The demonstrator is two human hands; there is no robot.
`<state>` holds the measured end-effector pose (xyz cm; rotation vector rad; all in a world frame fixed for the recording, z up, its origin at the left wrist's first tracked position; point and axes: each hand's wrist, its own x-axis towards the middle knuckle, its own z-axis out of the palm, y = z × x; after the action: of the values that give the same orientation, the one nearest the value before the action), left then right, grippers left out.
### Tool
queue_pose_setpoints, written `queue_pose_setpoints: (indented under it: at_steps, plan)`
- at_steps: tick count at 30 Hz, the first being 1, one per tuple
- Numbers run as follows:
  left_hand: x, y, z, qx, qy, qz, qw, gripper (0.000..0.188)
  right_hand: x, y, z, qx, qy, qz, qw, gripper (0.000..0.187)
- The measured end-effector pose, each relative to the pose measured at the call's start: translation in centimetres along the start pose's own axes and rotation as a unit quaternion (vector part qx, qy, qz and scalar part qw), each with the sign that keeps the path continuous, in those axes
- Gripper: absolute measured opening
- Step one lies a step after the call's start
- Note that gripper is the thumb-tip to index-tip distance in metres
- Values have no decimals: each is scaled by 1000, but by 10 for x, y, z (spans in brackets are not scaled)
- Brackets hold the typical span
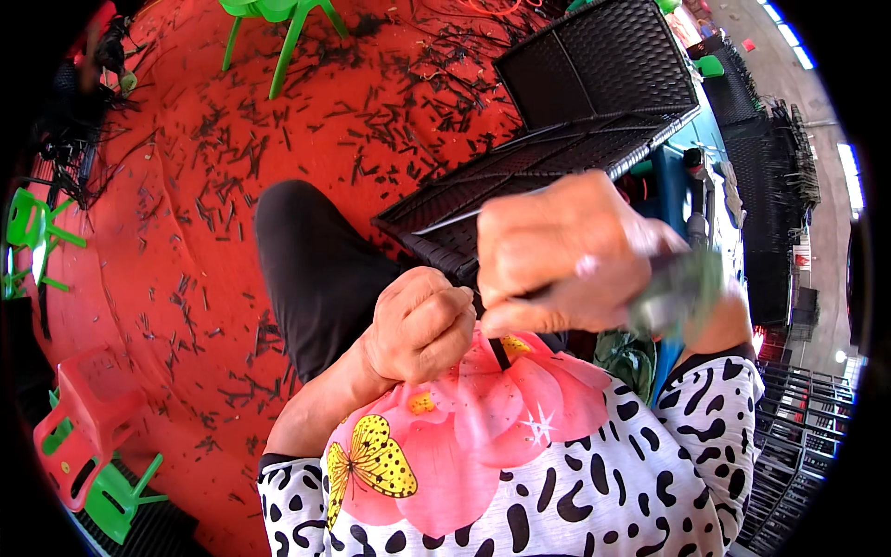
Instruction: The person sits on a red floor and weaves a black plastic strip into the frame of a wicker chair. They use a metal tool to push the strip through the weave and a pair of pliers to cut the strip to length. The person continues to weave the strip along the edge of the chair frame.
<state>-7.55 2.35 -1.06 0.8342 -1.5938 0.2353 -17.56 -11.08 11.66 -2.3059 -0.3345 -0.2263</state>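
Observation:
My left hand point(422, 325) is a closed fist in front of my chest, shut on a narrow black strip point(500, 354) whose end shows below the fingers of both hands. Just right of it and higher, my right hand point(557, 246) is closed too, smeared by motion. A blurred grey-green thing point(677, 292) shows at its heel; I cannot make out what it is or what the fingers grip. Beyond my hands, a black woven wicker piece point(548, 167) with a flat panel and a raised back leans beside my knee.
Short black offcuts point(223, 200) litter the red floor point(139, 325). Green stools point(269, 11) stand far ahead and at the left, with a red plastic chair point(79, 427) at lower left. More black wicker pieces point(770, 186) are stacked on the right, above a black metal rack point(807, 436).

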Motion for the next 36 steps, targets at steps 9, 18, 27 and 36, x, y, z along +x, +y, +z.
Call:
queue_pose_setpoints:
  at_steps: [9, 18, 27, 36]
  plan:
    - [-10, 0, 1, 38, 19, 9, 999, 23, -34, -37, 33, -209, -3, -107, 972, 17]
    - [-13, 2, 4, -16, 94, -124, 988, 29, -50, -23, 70, -305, 127, -186, 925, 18]
    - [-3, -14, -1, -75, 5, -273, 959, 42, -52, -17, 77, -319, 141, -155, 924, 18]
    - [-8, -12, 2, -171, 56, -424, 888, 58, -38, -10, 67, -347, 102, -171, 916, 19]
